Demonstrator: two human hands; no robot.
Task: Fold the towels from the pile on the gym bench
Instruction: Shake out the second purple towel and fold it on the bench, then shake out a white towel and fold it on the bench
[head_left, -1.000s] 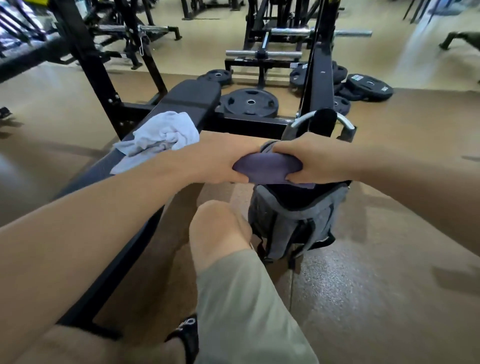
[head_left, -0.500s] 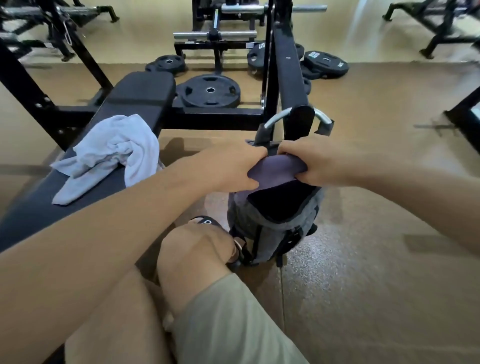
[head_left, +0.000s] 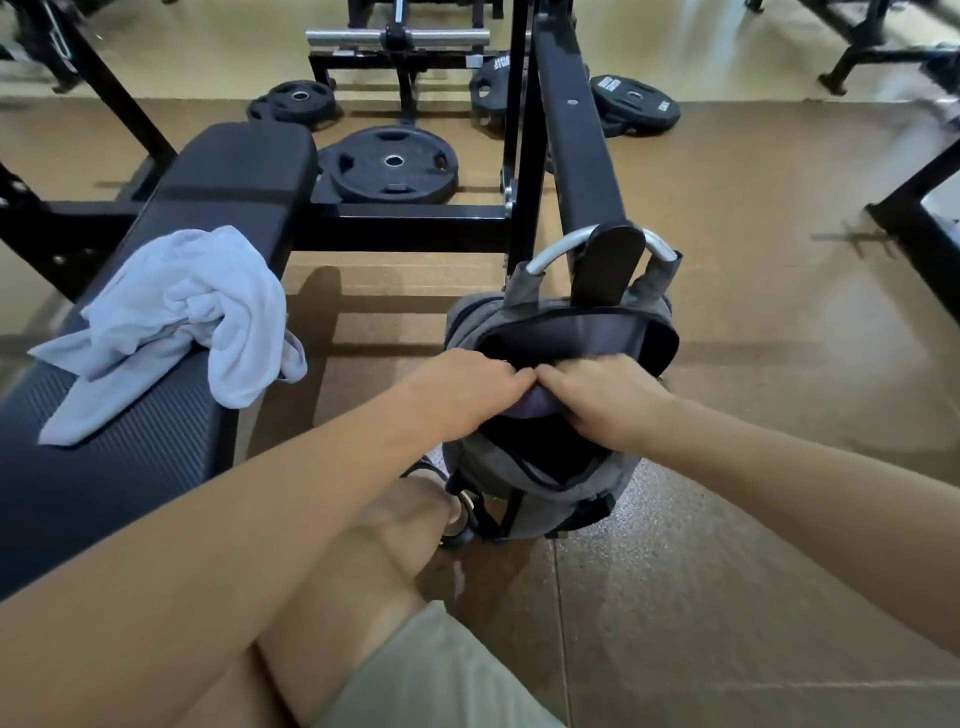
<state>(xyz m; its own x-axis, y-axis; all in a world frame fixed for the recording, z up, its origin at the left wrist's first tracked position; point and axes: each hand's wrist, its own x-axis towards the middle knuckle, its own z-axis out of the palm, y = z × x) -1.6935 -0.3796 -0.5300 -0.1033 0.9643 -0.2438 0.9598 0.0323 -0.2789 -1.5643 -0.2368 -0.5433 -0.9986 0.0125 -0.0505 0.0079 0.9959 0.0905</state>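
Both hands, left hand (head_left: 467, 387) and right hand (head_left: 602, 397), grip purple towel (head_left: 530, 405) over bag (head_left: 545, 467)

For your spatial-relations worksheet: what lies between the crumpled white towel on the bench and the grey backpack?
In the head view, only bare brown floor separates the crumpled white towel from the grey backpack.

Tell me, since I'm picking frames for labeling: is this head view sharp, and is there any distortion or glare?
Head view: mostly sharp at the hands on the purple towel and grey bag; slight motion smear on the right fingers; wide-angle bending curves the bench and rack bars; bright floor glare top right; soft shadows under the white towel.
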